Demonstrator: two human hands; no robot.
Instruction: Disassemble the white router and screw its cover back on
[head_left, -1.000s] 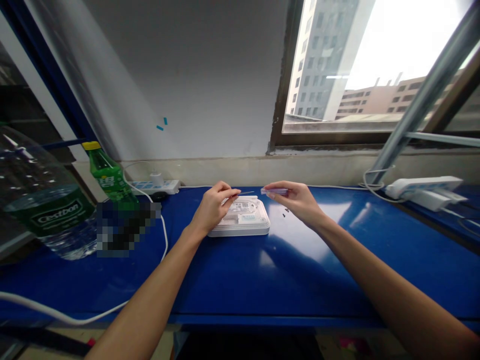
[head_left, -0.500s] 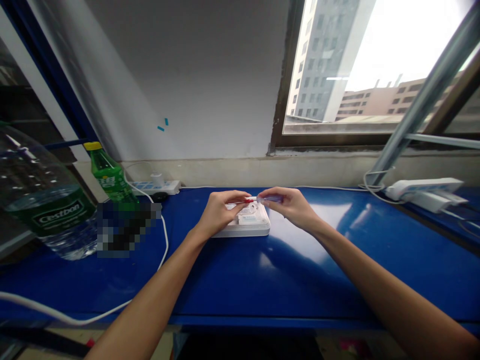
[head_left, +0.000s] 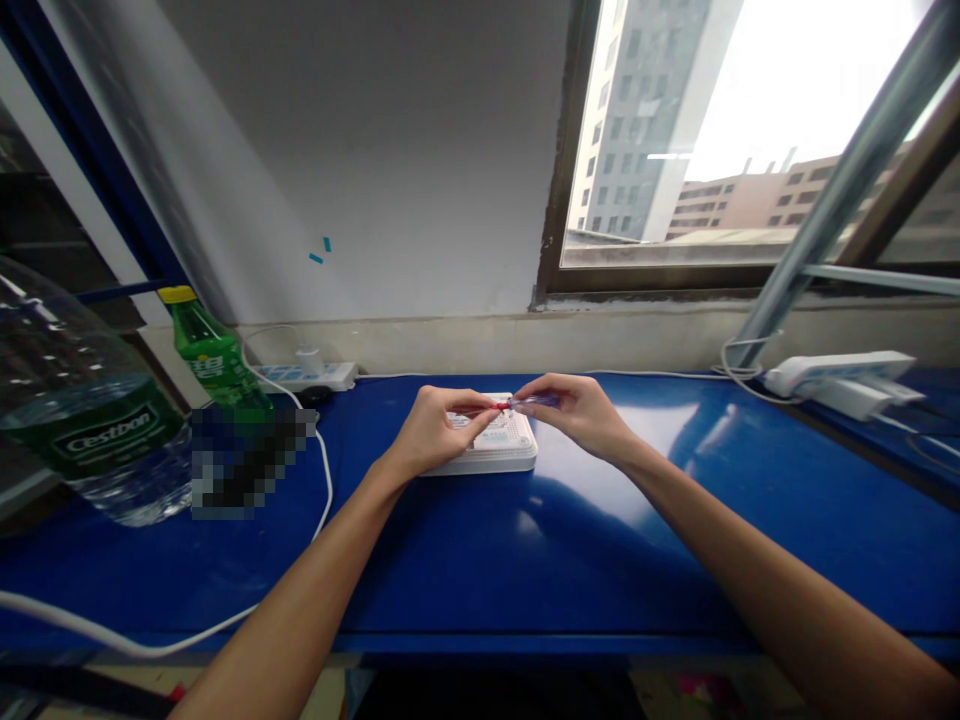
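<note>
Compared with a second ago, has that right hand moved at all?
Yes. The right hand has moved left, toward the left hand, judged against the white box, which has stayed put.

It looks to me like a workshop or some similar workroom: a long blue counter (head_left: 637,570) runs below a plain wall (head_left: 390,150), with a power strip (head_left: 844,372) on the right and another strip (head_left: 341,376) on the left. A metal strut (head_left: 817,215) slants before the window (head_left: 705,130), and multi-storey buildings (head_left: 757,203) stand outside.
</note>
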